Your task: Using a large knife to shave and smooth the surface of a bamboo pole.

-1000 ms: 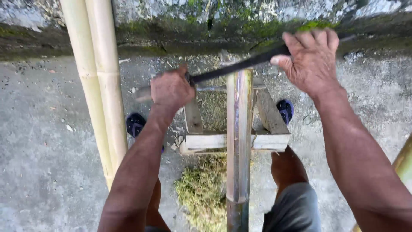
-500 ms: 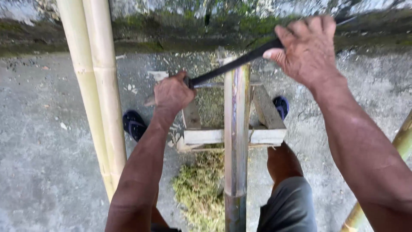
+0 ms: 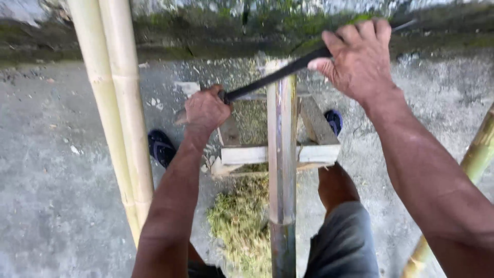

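A long dark blade (image 3: 275, 76) lies crosswise over the far end of a bamboo pole (image 3: 281, 154) that runs away from me along a small wooden stand (image 3: 278, 153). My left hand (image 3: 205, 109) is closed on the blade's lower left end. My right hand (image 3: 360, 59) grips its upper right end, higher and farther away. The pole's surface looks scraped and shiny. A heap of greenish shavings (image 3: 241, 221) lies under the pole, near my legs.
Two pale bamboo poles (image 3: 116, 118) stand side by side at the left. Another bamboo piece (image 3: 471, 164) leans at the right edge. My feet in dark blue sandals (image 3: 160, 148) rest on the concrete ground on either side of the stand. A mossy wall (image 3: 247, 25) runs across the far side.
Both hands with the blade have shifted slightly toward the far end of the pole, the right hand rising higher in view. The view itself has drifted a little to the left.
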